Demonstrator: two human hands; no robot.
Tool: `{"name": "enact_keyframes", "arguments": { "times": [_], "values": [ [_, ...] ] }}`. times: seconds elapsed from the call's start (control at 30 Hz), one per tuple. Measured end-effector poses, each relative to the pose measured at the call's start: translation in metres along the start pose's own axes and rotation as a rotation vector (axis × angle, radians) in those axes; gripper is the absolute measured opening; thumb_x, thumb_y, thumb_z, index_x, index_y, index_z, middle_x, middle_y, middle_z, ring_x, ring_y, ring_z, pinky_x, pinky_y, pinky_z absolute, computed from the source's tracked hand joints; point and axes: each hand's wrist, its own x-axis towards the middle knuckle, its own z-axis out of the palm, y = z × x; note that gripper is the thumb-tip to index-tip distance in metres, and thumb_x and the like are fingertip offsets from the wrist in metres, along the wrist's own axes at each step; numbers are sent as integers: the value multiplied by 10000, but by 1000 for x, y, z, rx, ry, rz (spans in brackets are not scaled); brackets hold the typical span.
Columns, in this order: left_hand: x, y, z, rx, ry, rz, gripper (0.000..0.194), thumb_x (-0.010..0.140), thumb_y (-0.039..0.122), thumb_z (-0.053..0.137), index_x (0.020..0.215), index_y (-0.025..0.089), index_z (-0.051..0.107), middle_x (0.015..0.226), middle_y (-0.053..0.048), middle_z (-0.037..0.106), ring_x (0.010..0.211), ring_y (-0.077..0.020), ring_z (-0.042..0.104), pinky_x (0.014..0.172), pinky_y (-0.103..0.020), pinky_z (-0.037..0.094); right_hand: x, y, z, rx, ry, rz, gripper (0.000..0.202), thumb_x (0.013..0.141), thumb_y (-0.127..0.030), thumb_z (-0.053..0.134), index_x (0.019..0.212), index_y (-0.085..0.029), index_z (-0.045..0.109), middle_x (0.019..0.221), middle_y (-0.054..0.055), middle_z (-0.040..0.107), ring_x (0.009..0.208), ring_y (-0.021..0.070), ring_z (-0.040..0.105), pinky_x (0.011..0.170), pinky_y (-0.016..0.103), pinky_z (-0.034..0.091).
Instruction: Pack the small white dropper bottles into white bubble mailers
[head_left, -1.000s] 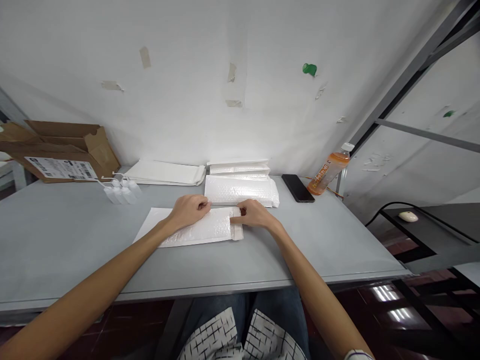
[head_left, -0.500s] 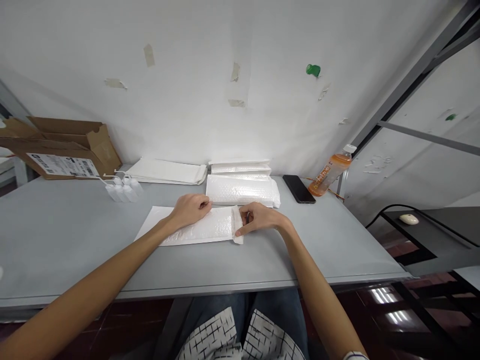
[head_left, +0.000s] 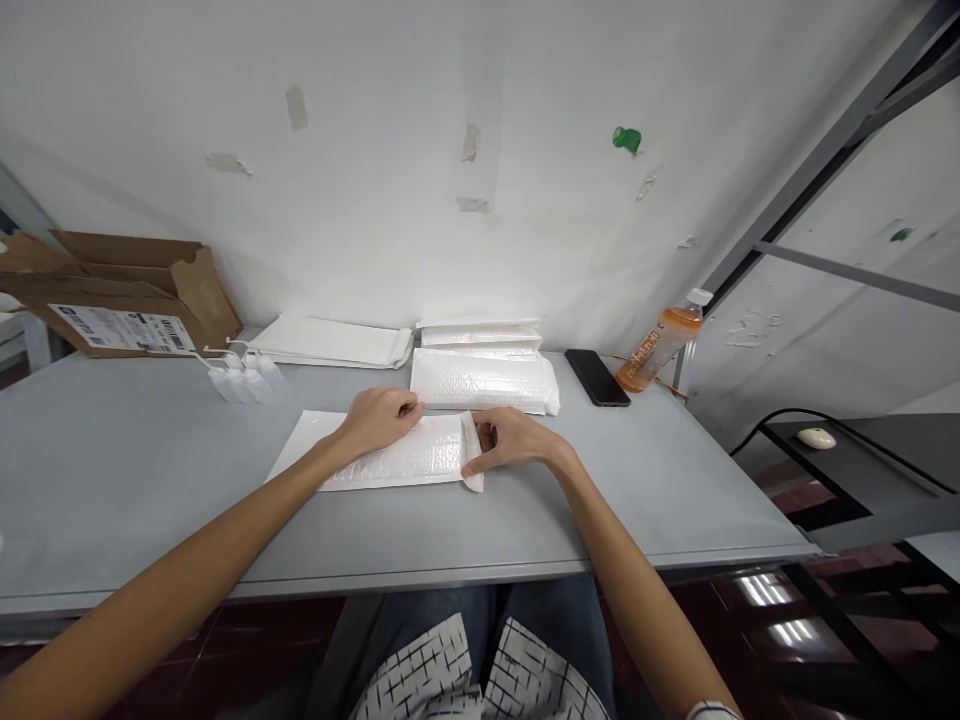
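A white bubble mailer (head_left: 420, 455) lies flat near the front of the grey table, its flap end to the right. My left hand (head_left: 379, 418) rests on its upper edge with curled fingers, closed at that edge; the fingertips are partly hidden. At the right end, my right hand (head_left: 514, 438) grips the flap, thumb toward the near corner and fingers at the far side. Just behind this mailer lies a stack of filled-looking bubble mailers (head_left: 484, 380). Flat white mailers (head_left: 326, 340) are piled at the back, left of that stack.
Several small white squeeze bottles (head_left: 244, 380) with thin nozzles stand on the left, before an open cardboard box (head_left: 135, 295). A black phone (head_left: 597, 378) lies to the right of the stack, beside a tilted bottle of orange drink (head_left: 660, 348). The wall rises behind the table (head_left: 150, 480).
My right hand has shifted slightly left, and the mailer's flap is now folded over more narrowly under its thumb. My left hand has stayed in place.
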Motion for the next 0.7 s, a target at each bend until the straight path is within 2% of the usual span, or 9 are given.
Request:
{"name": "enact_keyframes", "arguments": {
  "times": [0.27,0.43,0.53,0.7],
  "values": [
    [0,0,0,-30,0,-10,375,873,358,441,536,195,412,556,-7,484,524,-141,384,555,-280,186,2,0,3,-46,36,13,455,595,-480,844,728,-195,516,716,-56,581,636,102,485,577,254,293],
    [-1,2,0,-49,-5,-45,420,883,400,420,517,200,467,522,6,435,507,-141,371,569,-283,177,3,-2,9,-109,78,16,401,628,-479,792,739,-200,527,699,-58,569,622,100,456,573,256,275],
    [-1,4,0,-52,-1,-72,453,900,425,389,518,201,482,511,5,431,504,-143,375,566,-282,192,5,-3,13,-147,127,39,390,618,-477,772,720,-205,511,688,-53,553,619,109,440,570,259,268],
    [-2,5,1,-62,20,-67,464,899,437,375,505,196,407,495,7,410,498,-129,349,550,-276,189,9,-3,21,-222,231,56,410,610,-456,755,672,-214,430,659,-50,498,626,120,402,576,268,252]
  ]
}}
